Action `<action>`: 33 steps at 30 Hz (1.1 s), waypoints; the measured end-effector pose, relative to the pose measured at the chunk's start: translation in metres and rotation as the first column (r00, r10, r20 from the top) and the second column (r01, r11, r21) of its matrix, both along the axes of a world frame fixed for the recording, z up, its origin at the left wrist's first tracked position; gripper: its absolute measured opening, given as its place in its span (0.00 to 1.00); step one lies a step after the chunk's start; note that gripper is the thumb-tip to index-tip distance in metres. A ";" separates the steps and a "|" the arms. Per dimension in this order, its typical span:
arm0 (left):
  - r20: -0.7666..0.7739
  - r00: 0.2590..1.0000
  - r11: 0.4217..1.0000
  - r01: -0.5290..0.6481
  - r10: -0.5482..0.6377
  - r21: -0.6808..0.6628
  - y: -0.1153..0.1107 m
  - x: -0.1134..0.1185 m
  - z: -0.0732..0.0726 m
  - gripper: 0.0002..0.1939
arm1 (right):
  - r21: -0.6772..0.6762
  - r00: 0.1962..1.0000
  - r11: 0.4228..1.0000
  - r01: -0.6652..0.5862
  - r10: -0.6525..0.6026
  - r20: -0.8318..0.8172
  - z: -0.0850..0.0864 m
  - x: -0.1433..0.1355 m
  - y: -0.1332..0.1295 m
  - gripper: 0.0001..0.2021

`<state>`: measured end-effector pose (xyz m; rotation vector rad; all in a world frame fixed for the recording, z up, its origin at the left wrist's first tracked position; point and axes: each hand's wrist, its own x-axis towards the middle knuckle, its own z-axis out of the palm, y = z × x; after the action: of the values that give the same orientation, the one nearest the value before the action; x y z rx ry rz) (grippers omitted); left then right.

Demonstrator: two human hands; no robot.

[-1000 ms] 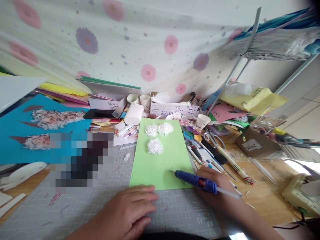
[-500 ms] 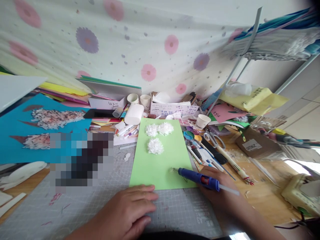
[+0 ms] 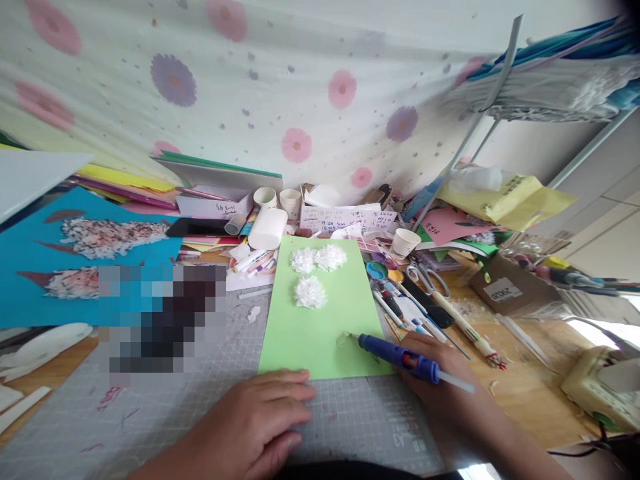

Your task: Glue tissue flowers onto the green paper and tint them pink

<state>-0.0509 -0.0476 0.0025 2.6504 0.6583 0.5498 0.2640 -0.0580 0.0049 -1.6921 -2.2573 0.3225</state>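
Your right hand point(image 3: 435, 373) is closed around the blue glue gun point(image 3: 400, 359), its nozzle pointing left, just beside a clear loop of glue point(image 3: 343, 341) on the near right part of the green sheet point(image 3: 300, 343). How your fingers sit on the trigger is hidden. Your left hand point(image 3: 270, 407) is spread palm down, holding nothing you can see, its upper fingers at the sheet's near edge and the rest over the grey cutting mat point(image 3: 345, 427). Three white ruffled flowers point(image 3: 311, 293) sit on the sheet's far half, two side by side and one nearer.

The step in hand looks like laying glue on a bare spot. Your next move probably calls for easing the nozzle away cleanly so no thread trails, while your left fingers steady the sheet and stay well apart from the wet glue.
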 end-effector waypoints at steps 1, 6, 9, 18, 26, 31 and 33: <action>0.012 1.000 1.000 0.001 -0.001 -0.011 0.000 0.000 0.000 0.10 | -0.005 1.000 1.000 0.001 -0.001 0.022 0.000 0.000 0.000 0.10; -0.007 1.000 1.000 -0.007 0.007 0.002 0.000 0.000 -0.001 0.10 | -0.026 0.994 0.999 0.028 -0.025 0.108 -0.001 0.000 0.000 0.10; -0.029 1.000 1.000 -0.001 0.001 0.010 0.000 0.000 0.000 0.10 | -0.065 0.995 0.998 -0.007 0.014 0.097 0.001 0.000 -0.001 0.08; -0.012 1.000 1.000 0.000 0.000 0.017 -0.001 0.000 -0.003 0.10 | 0.029 0.995 0.999 -0.023 0.020 0.100 -0.004 -0.002 -0.003 0.08; 0.003 1.000 0.999 -0.002 0.002 0.033 -0.001 0.001 0.000 0.09 | -0.102 0.994 0.991 -0.092 0.098 0.057 0.004 -0.007 -0.006 0.05; 0.003 1.000 1.000 0.005 -0.005 0.021 0.000 0.002 0.002 0.09 | -0.048 0.995 0.999 -0.003 0.007 0.098 0.001 -0.009 -0.006 0.08; -0.019 1.000 1.000 0.008 -0.007 0.023 0.000 0.002 0.002 0.09 | -0.031 0.997 0.999 0.016 -0.013 0.079 -0.002 -0.007 -0.006 0.09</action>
<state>-0.0494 -0.0476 0.0043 2.6814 0.6512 0.5334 0.2573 -0.0640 0.0032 -1.7658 -2.3058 0.2952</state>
